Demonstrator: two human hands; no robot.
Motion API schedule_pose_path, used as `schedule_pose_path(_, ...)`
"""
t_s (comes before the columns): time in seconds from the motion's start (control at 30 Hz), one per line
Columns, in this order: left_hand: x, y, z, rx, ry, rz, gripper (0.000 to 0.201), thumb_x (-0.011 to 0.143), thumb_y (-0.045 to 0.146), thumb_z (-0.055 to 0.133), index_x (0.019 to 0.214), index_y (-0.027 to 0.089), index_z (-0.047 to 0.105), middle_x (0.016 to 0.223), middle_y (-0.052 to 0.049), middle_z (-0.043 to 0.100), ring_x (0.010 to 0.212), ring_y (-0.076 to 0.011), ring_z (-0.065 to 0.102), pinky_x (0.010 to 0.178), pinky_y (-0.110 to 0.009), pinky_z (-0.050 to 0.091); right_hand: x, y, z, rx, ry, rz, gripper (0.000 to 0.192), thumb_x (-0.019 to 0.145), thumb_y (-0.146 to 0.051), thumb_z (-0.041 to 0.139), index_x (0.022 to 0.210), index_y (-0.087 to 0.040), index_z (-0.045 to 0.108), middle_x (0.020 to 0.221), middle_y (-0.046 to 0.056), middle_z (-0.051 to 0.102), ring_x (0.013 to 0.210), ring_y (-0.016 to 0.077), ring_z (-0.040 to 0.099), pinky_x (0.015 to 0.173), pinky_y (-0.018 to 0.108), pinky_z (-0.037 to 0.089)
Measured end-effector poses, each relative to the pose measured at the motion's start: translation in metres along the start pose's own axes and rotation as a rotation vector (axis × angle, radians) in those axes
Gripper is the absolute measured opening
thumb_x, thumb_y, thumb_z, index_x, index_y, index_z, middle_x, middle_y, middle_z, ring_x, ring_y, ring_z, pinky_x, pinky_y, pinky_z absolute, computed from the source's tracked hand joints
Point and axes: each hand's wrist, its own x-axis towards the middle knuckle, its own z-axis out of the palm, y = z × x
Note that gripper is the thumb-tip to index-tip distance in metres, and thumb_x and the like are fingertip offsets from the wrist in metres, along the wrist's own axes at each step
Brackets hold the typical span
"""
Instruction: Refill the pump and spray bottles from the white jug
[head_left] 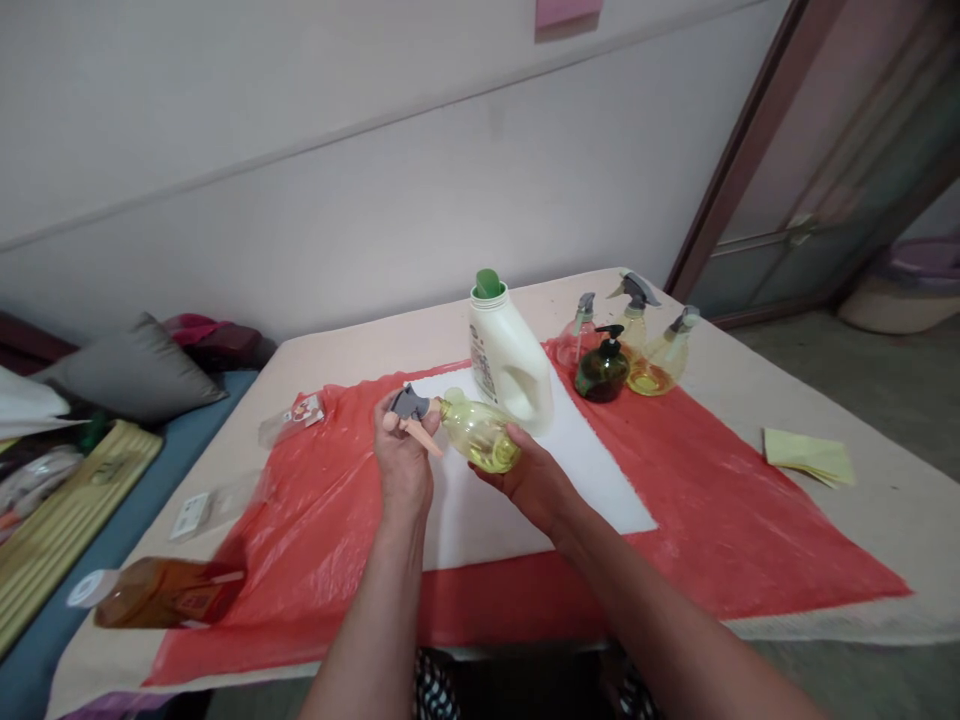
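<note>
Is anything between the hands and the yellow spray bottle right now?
Nothing visible. The left hand is on the grey trigger head and the right hand cups the base of the yellow spray bottle, which is tilted above the white sheet. The white detergent jug stands just behind it.

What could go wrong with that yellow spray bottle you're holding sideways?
The spray bottle lies tilted between the left hand on its grey nozzle and the right hand under its body, so liquid might drip on the white sheet. The white jug stands close behind and could get bumped.
</note>
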Motion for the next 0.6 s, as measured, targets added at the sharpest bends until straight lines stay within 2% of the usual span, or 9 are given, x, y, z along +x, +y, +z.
schedule_pose_path(0.17,0.0015,0.0023,0.0002,0.007,-0.003,-0.03,0.043,0.059,0.018,0.089,0.085,0.022,0.055,0.089,0.002,0.069,0.091,-0.0185,0.07,0.09,-0.038,0.055,0.0001,-0.0009,-0.0003,-0.044,0.006,-0.037,0.033,0.08,-0.042,0.074,0.109,-0.028,0.065,0.123,0.001,0.07,0.107,0.0199,0.067,0.081,0.033,0.061)
schedule_pose_path(0.4,0.0019,0.0052,0.0008,-0.007,-0.021,-0.071,0.046,0.061,0.021,0.089,0.092,0.022,0.055,0.094,0.001,0.068,0.091,-0.0174,0.07,0.092,-0.042,0.055,-0.003,-0.0028,0.0005,-0.106,0.001,-0.066,0.04,0.076,-0.042,0.077,0.111,-0.029,0.062,0.114,-0.001,0.07,0.101,0.0188,0.067,0.078,0.032,0.059)
schedule_pose_path(0.6,0.0035,0.0058,-0.0005,-0.017,-0.051,-0.099,0.047,0.06,0.022,0.091,0.093,0.021,0.058,0.093,0.001,0.068,0.092,-0.0175,0.068,0.093,-0.043,0.055,-0.0052,-0.0061,0.0023,-0.142,0.007,-0.079,0.046,0.074,-0.043,0.079,0.112,-0.029,0.059,0.119,0.0,0.068,0.106,0.0204,0.065,0.078,0.033,0.058)
